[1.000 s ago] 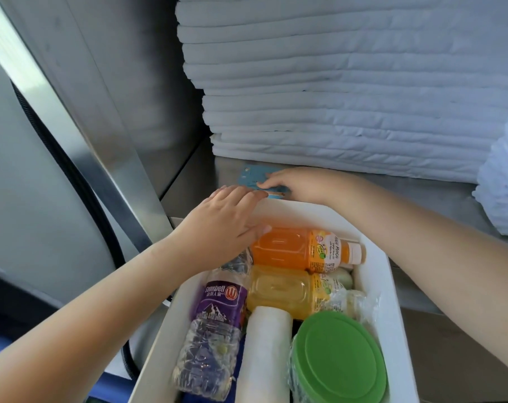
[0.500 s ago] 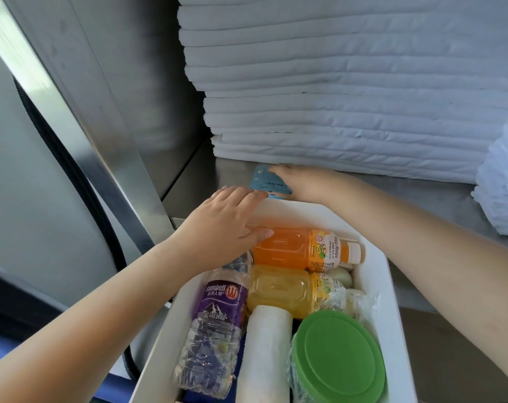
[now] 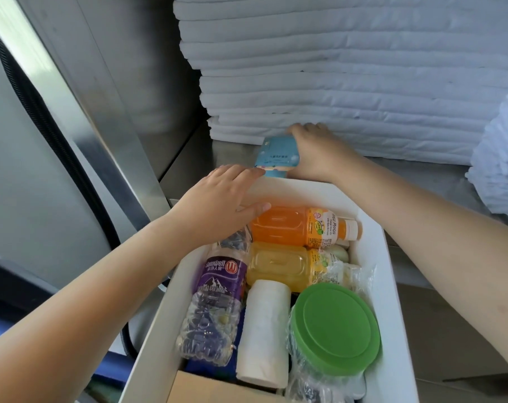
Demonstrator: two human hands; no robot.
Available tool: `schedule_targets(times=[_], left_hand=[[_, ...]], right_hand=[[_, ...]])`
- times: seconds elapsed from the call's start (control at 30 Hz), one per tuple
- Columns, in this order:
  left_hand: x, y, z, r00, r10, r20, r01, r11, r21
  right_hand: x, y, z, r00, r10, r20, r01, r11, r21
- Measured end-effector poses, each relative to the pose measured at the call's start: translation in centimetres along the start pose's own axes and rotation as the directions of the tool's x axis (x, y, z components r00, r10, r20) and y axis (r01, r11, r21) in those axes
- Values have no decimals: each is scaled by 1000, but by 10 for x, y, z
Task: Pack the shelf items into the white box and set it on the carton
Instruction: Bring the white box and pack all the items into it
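The white box (image 3: 383, 257) sits in front of me against the metal shelf (image 3: 421, 175). Inside lie an orange juice bottle (image 3: 293, 228), a yellow juice bottle (image 3: 279, 264), a purple-labelled water bottle (image 3: 215, 301), a white roll (image 3: 264, 330) and a green-lidded jar (image 3: 334, 327). My right hand (image 3: 316, 152) grips a small blue packet (image 3: 276, 157), tilted up just beyond the box's far rim. My left hand (image 3: 218, 202) rests palm down on the box's far left corner, fingers apart, thumb against the orange bottle.
A tall stack of folded white cloths (image 3: 348, 68) fills the shelf behind the packet, with more white fabric (image 3: 500, 158) at the right. A steel frame post (image 3: 81, 112) and black cable (image 3: 43, 112) run along the left. A brown carton flap (image 3: 218, 388) shows at the bottom.
My right hand has lifted the blue packet off the shelf and tipped it upright near the box's far rim. My left hand stays on the box corner.
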State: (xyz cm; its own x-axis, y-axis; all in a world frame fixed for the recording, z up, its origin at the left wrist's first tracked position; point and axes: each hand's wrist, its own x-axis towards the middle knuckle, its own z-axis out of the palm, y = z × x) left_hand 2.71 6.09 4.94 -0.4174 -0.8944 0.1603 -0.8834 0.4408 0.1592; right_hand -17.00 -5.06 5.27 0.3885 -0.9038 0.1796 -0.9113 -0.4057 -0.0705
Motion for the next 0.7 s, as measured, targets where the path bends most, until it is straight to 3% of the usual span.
schedule_targets(times=[0.3,0.43,0.7], left_hand=[[-8,2,-1,993,14,-115,-13,1000,10],[-16,5,-5,990,22,-137,-32,997,-70],[-54,24,-23,991,132,-1,-126,940,-317]], right_hand=[[-71,-9,-39,941,37,-336,23,985,173],[-104,-20,-51,900,9,-436,92,973,210],[-166,-48,-55,979,-129,-156,174,930,323]])
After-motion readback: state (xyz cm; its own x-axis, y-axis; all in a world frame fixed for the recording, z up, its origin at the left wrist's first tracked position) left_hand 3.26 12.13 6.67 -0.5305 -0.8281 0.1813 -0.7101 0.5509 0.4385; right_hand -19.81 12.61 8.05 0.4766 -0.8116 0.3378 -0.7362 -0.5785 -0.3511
